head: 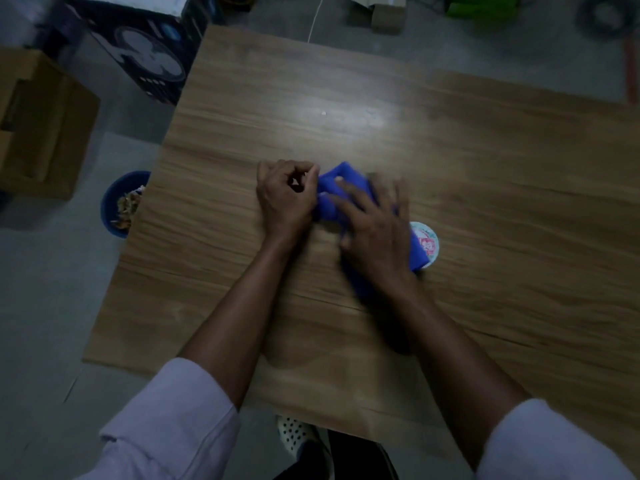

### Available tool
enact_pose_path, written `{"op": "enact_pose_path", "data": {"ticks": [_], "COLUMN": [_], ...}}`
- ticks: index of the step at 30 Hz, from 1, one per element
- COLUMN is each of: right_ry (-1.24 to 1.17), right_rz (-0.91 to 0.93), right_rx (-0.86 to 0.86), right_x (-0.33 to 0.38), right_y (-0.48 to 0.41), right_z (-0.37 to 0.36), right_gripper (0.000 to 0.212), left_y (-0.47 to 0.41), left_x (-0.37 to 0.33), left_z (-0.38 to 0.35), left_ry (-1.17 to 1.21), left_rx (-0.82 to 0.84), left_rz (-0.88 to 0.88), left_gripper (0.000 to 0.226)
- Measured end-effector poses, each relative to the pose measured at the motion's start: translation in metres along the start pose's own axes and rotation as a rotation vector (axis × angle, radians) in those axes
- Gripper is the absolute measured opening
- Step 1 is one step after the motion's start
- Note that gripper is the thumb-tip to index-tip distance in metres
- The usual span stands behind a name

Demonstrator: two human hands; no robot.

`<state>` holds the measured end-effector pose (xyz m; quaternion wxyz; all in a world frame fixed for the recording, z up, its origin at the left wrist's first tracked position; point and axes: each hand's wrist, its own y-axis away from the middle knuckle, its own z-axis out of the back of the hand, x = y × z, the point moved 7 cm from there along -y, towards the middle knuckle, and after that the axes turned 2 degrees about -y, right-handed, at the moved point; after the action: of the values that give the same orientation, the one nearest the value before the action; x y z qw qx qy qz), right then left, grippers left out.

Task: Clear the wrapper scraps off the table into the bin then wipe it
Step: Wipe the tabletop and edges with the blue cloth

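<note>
Count: one crumpled blue cloth (334, 188), one round blue bin (112, 206), one round printed tub (429, 242), one white speck (323, 113) | Hands: right hand (374, 233) is lying flat with fingers spread, pressing the cloth mid-worktop; left hand (287, 199) is curling at the cloth's left edge, grip cannot be told | Surface: wood-grain worktop (485, 168) is standing on a grey floor (45, 289) | Edges: the bin is sitting on the floor at the worktop's left edge; bare wood is showing beyond and to the right of the hands.

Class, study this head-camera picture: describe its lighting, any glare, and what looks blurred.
Head view: dim overall, with a pale glare patch on the table beyond the hands. The right hand and the cloth under it are smeared by motion blur, while the left hand is sharper. The boxes on the floor at the top are dark and soft.
</note>
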<state>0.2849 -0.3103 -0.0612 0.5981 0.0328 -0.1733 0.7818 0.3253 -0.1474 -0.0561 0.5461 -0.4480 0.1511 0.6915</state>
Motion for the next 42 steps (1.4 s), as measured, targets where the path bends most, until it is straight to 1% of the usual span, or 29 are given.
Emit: {"op": "enact_pose_path", "data": {"ticks": [1,3,4,5,6,7,9,11,12,14,16,18,20,21,23,25,26,30,32,34,35,37,39,42], "right_ry": [0.057,0.118,0.105,0.084,0.051,0.029,-0.017,0.014,0.058,0.109,0.056,0.006,-0.023,-0.037,-0.07,-0.203,-0.294,-0.49,-0.586,-0.716,-0.755,-0.749,-0.747,-0.745], "right_rz": [-0.068,-0.279,-0.373,-0.423,-0.412,-0.342,-0.133,0.005,0.014,-0.091,-0.193,-0.117,-0.019,-0.017,-0.132,-0.265,-0.288,-0.183,-0.216,-0.273,-0.286,-0.303,-0.358,-0.438], "right_rx": [-0.001,-0.018,-0.032,-0.053,-0.068,-0.065,0.005,0.071,0.086,0.109,0.086,0.041,0.067,0.085,0.078,0.05,0.034,0.069,0.112,0.081,0.041,-0.018,-0.059,-0.117], "right_x": [-0.024,-0.072,-0.083,-0.08,-0.066,-0.047,-0.011,-0.011,-0.024,-0.049,-0.043,-0.011,0.005,0.001,-0.019,-0.032,-0.034,-0.028,-0.028,-0.031,-0.034,-0.036,-0.037,-0.036], "right_y": [-0.005,-0.017,-0.021,-0.022,-0.02,-0.016,-0.001,-0.001,-0.01,-0.033,-0.032,-0.007,0.018,0.015,-0.014,-0.043,-0.048,-0.03,-0.026,-0.028,-0.028,-0.028,-0.029,-0.031], "right_z": [0.005,0.017,0.021,0.023,0.022,0.017,0.005,0.005,0.007,0.011,0.012,0.006,0.003,0.004,0.006,0.009,0.009,0.001,-0.001,0.001,0.002,0.002,0.002,0.003], "right_gripper": [0.062,0.059,0.056,0.055,0.056,0.058,0.063,0.065,0.065,0.066,0.065,0.065,0.068,0.068,0.063,0.059,0.058,0.04,0.047,0.05,0.045,0.031,0.019,0.01], "left_y": [0.0,0.002,0.001,0.001,0.0,0.0,-0.001,0.0,0.0,0.001,0.001,0.002,0.003,0.004,0.006,0.007,0.006,0.004,0.004,0.003,0.003,0.003,0.003,0.002], "left_x": [-0.001,-0.005,-0.007,-0.008,-0.008,-0.008,-0.009,-0.009,-0.009,-0.007,-0.007,-0.008,-0.01,-0.013,-0.019,-0.019,-0.017,-0.008,-0.01,-0.013,-0.013,-0.01,-0.007,-0.004], "left_z": [-0.001,-0.002,-0.002,-0.002,-0.003,-0.004,-0.006,-0.005,-0.005,-0.005,-0.006,-0.005,-0.008,-0.009,-0.013,-0.012,-0.011,-0.011,-0.011,-0.012,-0.012,-0.014,-0.017,-0.02], "left_ry": [0.009,0.018,0.025,0.031,0.033,0.032,0.028,0.031,0.036,0.033,0.023,0.014,0.008,0.004,0.006,0.032,0.048,0.097,0.116,0.133,0.142,0.151,0.147,0.12], "left_rx": [0.014,0.02,0.015,0.012,0.014,0.021,0.036,0.044,0.051,0.067,0.062,0.049,0.067,0.09,0.14,0.149,0.142,0.128,0.139,0.158,0.165,0.184,0.21,0.247], "left_rz": [-0.009,-0.015,-0.013,-0.01,-0.011,-0.017,-0.041,-0.039,-0.026,0.005,0.021,0.012,-0.014,-0.034,-0.073,-0.081,-0.072,-0.009,-0.02,-0.028,-0.025,-0.016,-0.012,0.003], "left_gripper": [0.008,0.007,0.007,0.007,0.005,0.004,0.002,0.002,0.003,0.006,0.008,0.009,0.007,0.006,0.007,0.006,0.005,0.006,0.007,0.008,0.01,0.013,0.012,0.012]}}
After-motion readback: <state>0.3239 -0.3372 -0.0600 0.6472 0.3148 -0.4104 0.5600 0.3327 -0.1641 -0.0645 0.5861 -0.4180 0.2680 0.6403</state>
